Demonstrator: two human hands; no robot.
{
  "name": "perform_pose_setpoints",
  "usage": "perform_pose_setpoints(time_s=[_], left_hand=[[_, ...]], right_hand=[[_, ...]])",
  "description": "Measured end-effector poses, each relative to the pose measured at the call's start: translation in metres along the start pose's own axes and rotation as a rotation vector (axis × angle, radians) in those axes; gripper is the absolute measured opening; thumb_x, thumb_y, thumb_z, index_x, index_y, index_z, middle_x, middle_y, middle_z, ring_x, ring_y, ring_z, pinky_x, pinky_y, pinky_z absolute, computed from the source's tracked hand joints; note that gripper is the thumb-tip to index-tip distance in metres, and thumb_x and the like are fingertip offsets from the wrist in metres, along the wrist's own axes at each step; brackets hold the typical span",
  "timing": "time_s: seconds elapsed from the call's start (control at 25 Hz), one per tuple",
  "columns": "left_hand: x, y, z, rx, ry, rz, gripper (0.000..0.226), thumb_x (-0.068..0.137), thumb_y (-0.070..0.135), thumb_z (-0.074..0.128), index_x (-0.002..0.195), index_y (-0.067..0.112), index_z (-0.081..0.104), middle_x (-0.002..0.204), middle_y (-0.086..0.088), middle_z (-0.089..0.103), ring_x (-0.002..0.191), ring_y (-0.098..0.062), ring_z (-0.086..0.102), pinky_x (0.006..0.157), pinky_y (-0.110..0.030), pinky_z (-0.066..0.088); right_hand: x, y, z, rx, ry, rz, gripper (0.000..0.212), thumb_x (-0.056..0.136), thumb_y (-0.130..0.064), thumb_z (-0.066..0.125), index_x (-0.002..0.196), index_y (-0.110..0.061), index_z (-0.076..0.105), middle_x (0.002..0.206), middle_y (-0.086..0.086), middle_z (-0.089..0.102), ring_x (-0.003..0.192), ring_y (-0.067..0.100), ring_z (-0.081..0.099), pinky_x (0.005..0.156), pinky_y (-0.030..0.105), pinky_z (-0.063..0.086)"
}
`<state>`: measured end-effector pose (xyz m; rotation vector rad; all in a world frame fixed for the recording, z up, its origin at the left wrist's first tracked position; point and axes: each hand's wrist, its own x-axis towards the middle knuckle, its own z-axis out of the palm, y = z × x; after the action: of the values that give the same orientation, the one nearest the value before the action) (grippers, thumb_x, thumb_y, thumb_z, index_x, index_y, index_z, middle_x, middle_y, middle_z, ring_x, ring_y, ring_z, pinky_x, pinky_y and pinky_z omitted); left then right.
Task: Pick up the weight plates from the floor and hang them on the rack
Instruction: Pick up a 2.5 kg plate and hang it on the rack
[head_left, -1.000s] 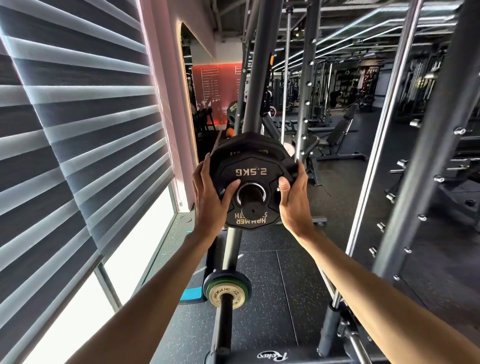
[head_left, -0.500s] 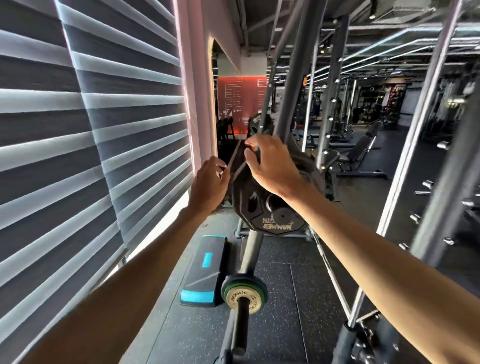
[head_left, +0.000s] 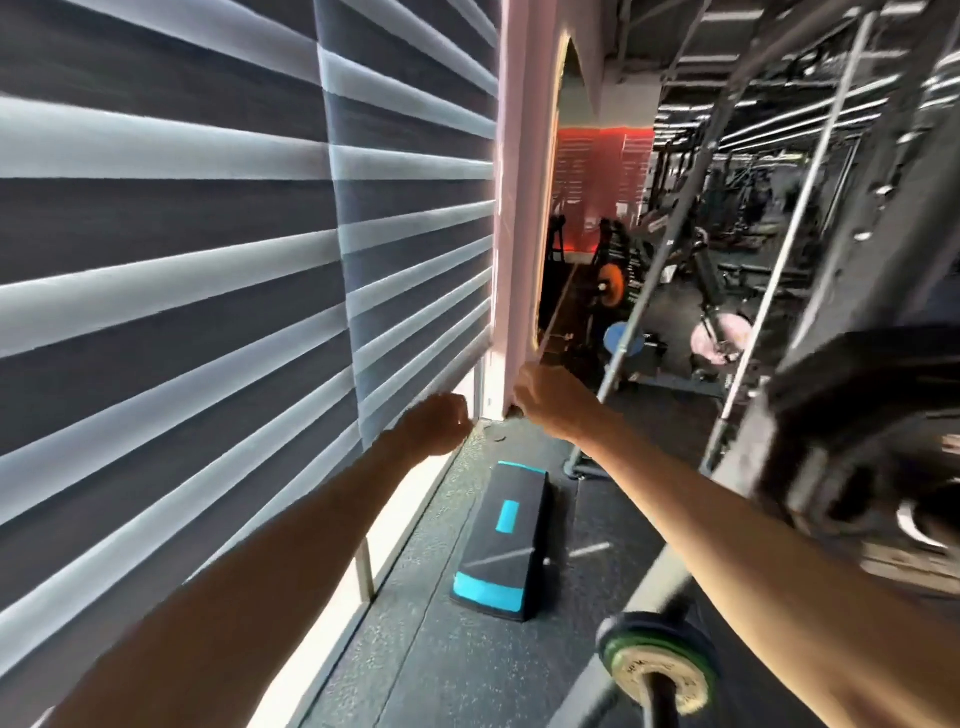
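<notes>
Now the left hand (head_left: 436, 423) and right hand (head_left: 545, 400) are holding nothing, fingers loosely curled; the weight plate (head_left: 857, 415) is sitting on the rack (head_left: 872, 218), probably heavy and hard, best gripped by its rim

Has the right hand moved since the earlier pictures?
Yes. The right hand left the weight plate and moved leftward, toward the pink pillar.
</notes>
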<state>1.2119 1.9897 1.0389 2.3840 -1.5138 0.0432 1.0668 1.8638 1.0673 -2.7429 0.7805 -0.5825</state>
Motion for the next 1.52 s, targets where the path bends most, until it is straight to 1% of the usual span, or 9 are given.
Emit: perform_pose_setpoints(time_s=[0.2,0.32,0.44,0.6,0.76,0.92,1.2,1.36,1.52], left_hand=[[0.047,-0.098,0.056,0.000,-0.215,-0.089,0.023,0.096,0.020,0.048,0.104,0.008,0.065,0.093,-0.012,0.073,0.086,-0.028,0.072,0.079,-0.036,0.059],[0.077,-0.130,0.100,-0.015,-0.312,-0.096,0.025,0.096,0.020,0.048,0.109,0.006,0.064,0.098,-0.017,0.072,0.089,-0.033,0.072,0.081,-0.040,0.060],[0.118,-0.155,0.154,-0.039,-0.422,-0.127,0.023,0.097,0.020,0.049,0.107,0.004,0.063,0.097,-0.016,0.072,0.081,-0.029,0.072,0.076,-0.039,0.061],[0.194,-0.187,0.226,-0.059,-0.544,-0.140,0.026,0.098,0.020,0.050,0.108,0.002,0.066,0.101,-0.017,0.072,0.078,-0.026,0.074,0.074,-0.039,0.063],[0.269,-0.210,0.278,-0.047,-0.713,-0.204,0.026,0.102,0.021,0.050,0.117,0.003,0.064,0.109,-0.013,0.070,0.083,-0.022,0.072,0.076,-0.034,0.061],[0.351,-0.228,0.313,-0.006,-0.834,-0.197,0.026,0.101,0.024,0.052,0.116,0.007,0.065,0.113,-0.012,0.069,0.095,-0.025,0.071,0.082,-0.036,0.060],[0.520,-0.257,0.378,0.148,-0.951,-0.008,0.027,0.100,0.025,0.052,0.118,0.008,0.063,0.116,-0.013,0.066,0.101,-0.028,0.066,0.087,-0.036,0.055],[0.639,-0.280,0.422,0.164,-1.024,0.135,0.028,0.101,0.023,0.049,0.122,0.008,0.059,0.118,-0.011,0.064,0.105,-0.027,0.064,0.080,-0.032,0.048],[0.766,-0.313,0.449,0.216,-1.087,0.245,0.029,0.100,0.019,0.049,0.126,0.008,0.057,0.119,-0.012,0.064,0.107,-0.028,0.064,0.087,-0.037,0.052]], right_hand=[[0.055,0.009,0.116,0.040,-0.229,0.158,0.032,0.102,-0.021,0.040,0.118,0.001,0.058,0.121,0.021,0.064,0.113,0.034,0.060,0.087,0.033,0.044],[0.083,0.029,0.175,0.033,-0.321,0.217,0.031,0.102,-0.020,0.039,0.115,0.000,0.059,0.119,0.021,0.064,0.112,0.035,0.060,0.088,0.036,0.045],[0.118,0.060,0.238,0.026,-0.409,0.269,0.028,0.102,-0.018,0.041,0.113,-0.001,0.060,0.120,0.021,0.065,0.113,0.035,0.060,0.081,0.031,0.042],[0.174,0.108,0.324,0.021,-0.593,0.290,0.027,0.102,-0.014,0.043,0.119,-0.001,0.059,0.125,0.020,0.064,0.116,0.034,0.061,0.090,0.035,0.047],[0.234,0.156,0.387,0.015,-0.830,0.329,0.026,0.101,-0.019,0.049,0.119,-0.003,0.059,0.118,0.016,0.066,0.105,0.030,0.065,0.090,0.039,0.054],[0.304,0.206,0.414,0.016,-0.914,0.340,0.026,0.101,-0.024,0.053,0.120,-0.007,0.058,0.110,0.012,0.065,0.092,0.021,0.062,0.090,0.042,0.056],[0.421,0.290,0.476,-0.072,-1.022,0.325,0.025,0.099,-0.024,0.058,0.121,-0.011,0.059,0.107,0.009,0.066,0.089,0.023,0.062,0.076,0.035,0.048],[0.510,0.339,0.516,-0.088,-1.076,0.404,0.032,0.100,-0.016,0.054,0.131,-0.008,0.054,0.125,0.012,0.063,0.109,0.028,0.064,0.088,0.037,0.051],[0.620,0.380,0.532,-0.047,-1.019,0.517,0.029,0.100,-0.015,0.052,0.126,-0.004,0.056,0.123,0.017,0.064,0.107,0.033,0.065,0.086,0.039,0.051]])
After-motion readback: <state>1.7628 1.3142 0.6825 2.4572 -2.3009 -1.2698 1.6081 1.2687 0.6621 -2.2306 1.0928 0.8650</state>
